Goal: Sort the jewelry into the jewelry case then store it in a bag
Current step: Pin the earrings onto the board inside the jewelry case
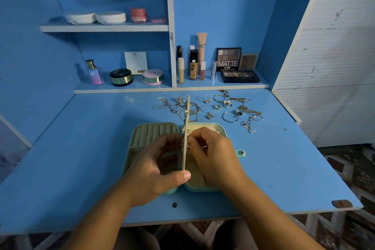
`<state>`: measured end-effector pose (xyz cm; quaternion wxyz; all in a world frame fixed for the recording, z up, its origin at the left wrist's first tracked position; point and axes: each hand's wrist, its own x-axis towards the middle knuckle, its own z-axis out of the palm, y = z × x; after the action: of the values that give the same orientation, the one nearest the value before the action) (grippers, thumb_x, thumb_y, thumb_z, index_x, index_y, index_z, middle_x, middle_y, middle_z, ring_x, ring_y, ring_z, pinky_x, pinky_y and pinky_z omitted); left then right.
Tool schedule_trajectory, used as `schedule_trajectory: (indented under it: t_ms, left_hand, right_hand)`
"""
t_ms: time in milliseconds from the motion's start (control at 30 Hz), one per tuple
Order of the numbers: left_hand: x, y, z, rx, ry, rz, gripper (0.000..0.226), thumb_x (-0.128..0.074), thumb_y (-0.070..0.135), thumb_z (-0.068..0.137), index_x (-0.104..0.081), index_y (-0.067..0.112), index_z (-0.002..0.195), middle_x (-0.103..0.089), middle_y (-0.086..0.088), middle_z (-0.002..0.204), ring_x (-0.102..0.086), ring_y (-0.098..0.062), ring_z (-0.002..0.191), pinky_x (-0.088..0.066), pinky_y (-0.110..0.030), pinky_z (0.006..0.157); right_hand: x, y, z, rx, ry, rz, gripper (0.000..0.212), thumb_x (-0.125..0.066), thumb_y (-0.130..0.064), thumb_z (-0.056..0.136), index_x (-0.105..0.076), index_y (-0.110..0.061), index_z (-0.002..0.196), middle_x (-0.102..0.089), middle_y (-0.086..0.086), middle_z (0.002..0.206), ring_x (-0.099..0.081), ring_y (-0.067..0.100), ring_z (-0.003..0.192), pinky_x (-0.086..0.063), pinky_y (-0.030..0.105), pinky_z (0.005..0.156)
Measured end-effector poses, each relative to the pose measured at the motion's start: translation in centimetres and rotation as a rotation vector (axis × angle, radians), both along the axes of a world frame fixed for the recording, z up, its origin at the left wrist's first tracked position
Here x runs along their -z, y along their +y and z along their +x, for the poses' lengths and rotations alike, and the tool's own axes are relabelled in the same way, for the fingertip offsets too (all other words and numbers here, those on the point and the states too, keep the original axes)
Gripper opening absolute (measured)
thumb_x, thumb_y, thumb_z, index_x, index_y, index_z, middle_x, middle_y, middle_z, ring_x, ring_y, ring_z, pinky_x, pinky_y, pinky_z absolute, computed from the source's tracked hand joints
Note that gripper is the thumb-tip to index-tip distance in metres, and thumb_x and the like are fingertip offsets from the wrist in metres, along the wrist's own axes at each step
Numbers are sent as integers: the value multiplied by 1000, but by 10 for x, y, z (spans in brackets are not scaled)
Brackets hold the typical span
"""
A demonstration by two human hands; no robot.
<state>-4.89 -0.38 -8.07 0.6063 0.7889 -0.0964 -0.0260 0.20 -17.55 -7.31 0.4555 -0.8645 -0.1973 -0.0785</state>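
Observation:
A mint-green jewelry case (142,134) lies open on the blue desk, with ring rolls in its left half. A thin cream divider panel (186,124) stands upright along the hinge. My left hand (156,168) grips the panel's near edge, thumb against it. My right hand (213,152) pinches a small silver earring (187,145) against the panel's right side. Several rings, bangles and chains (219,107) lie scattered on the desk behind the case.
Cosmetics stand on the shelf at the back: a perfume bottle (93,72), jars, tubes, eyeshadow palettes (239,76). A white panel wall (334,57) bounds the right side. The case's snap tab (241,152) sticks out to the right. No bag is in view.

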Motion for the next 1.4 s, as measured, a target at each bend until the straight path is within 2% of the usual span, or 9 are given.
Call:
schedule_trajectory:
  t_ms: [167, 700, 867, 967, 1067, 1200, 1300, 1333, 1400]
  left_hand:
    - [-1, -1, -1, 0, -23, 12, 74, -77, 35, 68, -48, 21, 134, -61, 1, 129, -58, -19, 122, -52, -38, 99]
    - [0, -1, -2, -8, -19, 14, 73, -77, 36, 68, -49, 22, 133, -62, 0, 129, -58, -22, 122, -50, -46, 100]
    - [0, -2, -2, -5, -42, -28, 69, -79, 32, 68, -51, 22, 130, -64, -2, 126, -60, -24, 119, -52, -44, 98]
    - [1, -4, -1, -13, -53, 2, 68, -81, 34, 67, -54, 26, 129, -64, 0, 126, -60, -22, 120, -50, -44, 100]
    - [-1, -8, -2, -34, -97, 154, 74, -81, 47, 64, -53, 33, 131, -59, 14, 130, -55, -8, 124, -48, -33, 103]
    - [-6, -15, -3, -50, -163, 314, 80, -79, 62, 60, -53, 39, 132, -49, 28, 126, -47, 7, 123, -38, -6, 98]
    - [-8, -20, -6, -53, -212, 452, 79, -74, 68, 61, -52, 39, 132, -45, 31, 127, -40, 16, 120, -30, 3, 92]
    - [-8, -21, -7, -51, -238, 506, 80, -71, 69, 61, -51, 40, 133, -43, 32, 128, -38, 19, 118, -28, 5, 90]
    - [-8, -24, -8, -40, -276, 590, 81, -66, 75, 64, -49, 41, 135, -39, 34, 127, -35, 22, 115, -29, 4, 85]
  right_hand:
    - [2, 0, -5, -22, 134, 186, 17, -65, -18, 89, -60, -30, 99, -67, -15, 87, -63, -1, 81, -51, 14, 72]
    - [2, -2, -6, -43, 122, 222, 12, -67, -16, 87, -62, -27, 89, -67, -14, 81, -64, 2, 78, -53, 18, 71]
    - [4, -7, -4, -26, 224, 393, 6, -63, -28, 89, -63, -32, 93, -69, -8, 89, -67, 14, 85, -56, 43, 80]
    - [-7, -18, -5, -61, 215, 457, 25, -56, -46, 89, -63, -31, 107, -69, -5, 96, -66, 15, 90, -55, 40, 81]
    - [-19, -29, -6, -131, 220, 420, 51, -51, -60, 86, -59, -27, 124, -69, -7, 104, -65, 8, 95, -53, 28, 78]
    - [-25, -42, -9, -116, 298, 363, 52, -55, -56, 82, -59, -26, 125, -69, 9, 104, -66, 35, 91, -56, 56, 73]
    - [-23, -58, -10, -53, 226, 246, 18, -55, -31, 94, -65, -33, 108, -66, 7, 90, -66, 20, 76, -57, 33, 69]
    - [-21, -63, -11, -39, 158, 155, 17, -54, -27, 94, -63, -38, 102, -62, 1, 83, -60, 10, 68, -50, 18, 62]
    - [-14, -74, -11, -3, 47, -50, 21, -51, -25, 93, -59, -43, 101, -52, -7, 81, -52, 5, 67, -40, 13, 60]
